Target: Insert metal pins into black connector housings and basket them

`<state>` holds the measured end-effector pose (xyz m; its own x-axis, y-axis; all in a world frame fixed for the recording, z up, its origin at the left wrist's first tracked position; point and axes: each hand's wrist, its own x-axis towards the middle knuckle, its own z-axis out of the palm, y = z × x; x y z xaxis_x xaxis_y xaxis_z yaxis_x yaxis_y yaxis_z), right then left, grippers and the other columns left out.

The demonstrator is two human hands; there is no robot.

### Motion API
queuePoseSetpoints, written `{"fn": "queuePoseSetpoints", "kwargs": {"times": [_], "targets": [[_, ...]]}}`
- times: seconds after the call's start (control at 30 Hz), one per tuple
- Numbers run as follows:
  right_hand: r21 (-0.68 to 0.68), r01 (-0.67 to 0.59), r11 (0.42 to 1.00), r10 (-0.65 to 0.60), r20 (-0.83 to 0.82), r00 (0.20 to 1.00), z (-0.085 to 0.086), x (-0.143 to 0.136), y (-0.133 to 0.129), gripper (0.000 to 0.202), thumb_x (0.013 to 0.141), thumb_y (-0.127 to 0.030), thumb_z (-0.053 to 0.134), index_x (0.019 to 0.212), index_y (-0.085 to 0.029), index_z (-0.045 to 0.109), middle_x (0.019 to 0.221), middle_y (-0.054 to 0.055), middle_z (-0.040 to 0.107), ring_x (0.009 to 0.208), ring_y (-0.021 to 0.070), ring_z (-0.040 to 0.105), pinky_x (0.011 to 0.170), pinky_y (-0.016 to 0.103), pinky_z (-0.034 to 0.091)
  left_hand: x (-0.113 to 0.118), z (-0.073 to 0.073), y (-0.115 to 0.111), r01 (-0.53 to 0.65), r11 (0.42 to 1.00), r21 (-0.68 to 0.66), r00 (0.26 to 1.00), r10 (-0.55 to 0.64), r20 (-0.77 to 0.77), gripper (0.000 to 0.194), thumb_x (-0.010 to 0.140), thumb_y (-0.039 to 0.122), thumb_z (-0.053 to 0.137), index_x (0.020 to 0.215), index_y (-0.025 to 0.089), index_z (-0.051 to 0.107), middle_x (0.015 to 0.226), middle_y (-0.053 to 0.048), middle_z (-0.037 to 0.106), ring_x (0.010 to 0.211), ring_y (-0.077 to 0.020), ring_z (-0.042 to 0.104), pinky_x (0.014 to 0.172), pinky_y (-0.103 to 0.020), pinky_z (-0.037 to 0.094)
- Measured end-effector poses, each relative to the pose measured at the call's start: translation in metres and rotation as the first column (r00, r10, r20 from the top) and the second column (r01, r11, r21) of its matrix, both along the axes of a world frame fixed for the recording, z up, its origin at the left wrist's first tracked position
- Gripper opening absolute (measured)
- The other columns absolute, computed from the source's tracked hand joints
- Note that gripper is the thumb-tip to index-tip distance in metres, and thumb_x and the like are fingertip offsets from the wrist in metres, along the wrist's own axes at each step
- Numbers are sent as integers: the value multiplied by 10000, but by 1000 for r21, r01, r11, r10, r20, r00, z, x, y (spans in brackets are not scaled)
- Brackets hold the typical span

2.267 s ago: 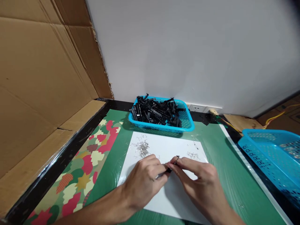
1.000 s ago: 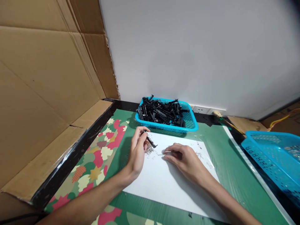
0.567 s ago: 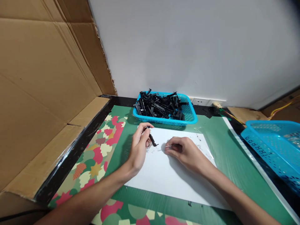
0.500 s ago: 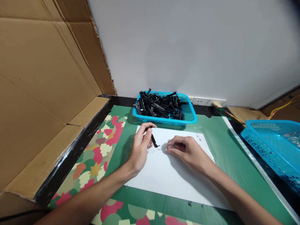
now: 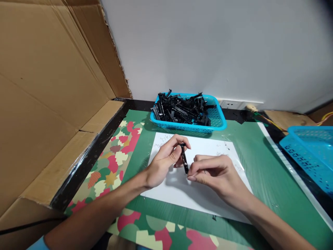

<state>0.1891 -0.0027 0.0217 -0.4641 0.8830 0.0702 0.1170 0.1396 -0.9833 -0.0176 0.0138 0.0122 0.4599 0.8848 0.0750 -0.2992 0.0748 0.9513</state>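
We hold a narrow black plastic part [image 5: 184, 159] in our left hand [image 5: 163, 161], pinched at its top end between thumb and fingertips so that it hangs nearly upright over the white sheet [image 5: 182, 189]. Our right hand [image 5: 215, 175] sits just beside it, fingers curled in and pressed together, with the thumb tip right at the part's lower end; whether it grips something small of its own we cannot tell. Both hands hover above the middle of the sheet, which lies on a green mat [image 5: 260, 180].

Small silvery metal bits [image 5: 160, 142] are scattered near the sheet's far left corner, and a few more [image 5: 221, 152] lie toward its right edge. Behind the sheet, a blue basket [image 5: 217, 121] is heaped with black parts [image 5: 182, 109] of the same kind. A second blue basket [image 5: 312, 152] stands well apart on the right. Cardboard [image 5: 52, 86] walls off the left side, and a patterned paper [image 5: 114, 163] in red, cream and green lies beside it. We can read no writing or labels anywhere.
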Motion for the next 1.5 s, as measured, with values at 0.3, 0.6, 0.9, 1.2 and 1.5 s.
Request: {"fn": "queuePoseSetpoints", "kwargs": {"times": [0.3, 0.6, 0.9, 1.2, 1.5], "targets": [[-1, -20, 1000, 20, 29, 999, 3, 3, 0, 163, 942, -356, 802, 857, -233, 866, 750, 41, 744, 681, 174, 603, 630, 310, 430, -2, 0, -2, 15, 1000, 25, 1000, -15, -14, 322, 1073, 552, 527, 1089, 239, 603, 799, 2, 426, 693, -160, 347, 644, -284, 313], [53, -9, 999, 2, 136, 991, 4, 7, 1, 145, 979, -321, 754, 892, -273, 860, 772, 18, 742, 698, 173, 606, 638, 312, 408, -5, 2, -2, 3, 995, 100, 995, 7, -101, 350, 1085, 560, 488, 1105, 230, 601, 786, -5, 476, 689, -170, 377, 659, -299, 322], [0, -70, 998, 70, 150, 986, 4, 6, 2, 164, 986, -304, 743, 873, -259, 854, 794, 11, 737, 719, 164, 580, 661, 310, 395, -3, 3, -3, 42, 995, 96, 991, -29, -134, 366, 1083, 571, 483, 1106, 230, 613, 796, -10, 500, 715, -181, 423, 702, -300, 368], [3, -89, 996, 86, 192, 978, 8, 8, 2, 222, 999, -350, 740, 837, -233, 837, 717, 2, 627, 660, 145, 453, 627, 313, 331, -4, 0, -2, 49, 993, 107, 991, -35, -129, 347, 1094, 542, 476, 1099, 213, 587, 803, -10, 498, 717, -173, 415, 688, -290, 359], [-74, -95, 993, 108, 201, 974, 10, 3, 1, 134, 963, -255, 728, 856, -220, 800, 663, -33, 565, 623, 124, 362, 616, 302, 301, -1, -5, -1, 72, 989, 127, 995, -62, -80, 334, 1130, 494, 429, 1091, 191, 563, 788, -9, 556, 711, -150, 433, 684, -274, 370]]}}
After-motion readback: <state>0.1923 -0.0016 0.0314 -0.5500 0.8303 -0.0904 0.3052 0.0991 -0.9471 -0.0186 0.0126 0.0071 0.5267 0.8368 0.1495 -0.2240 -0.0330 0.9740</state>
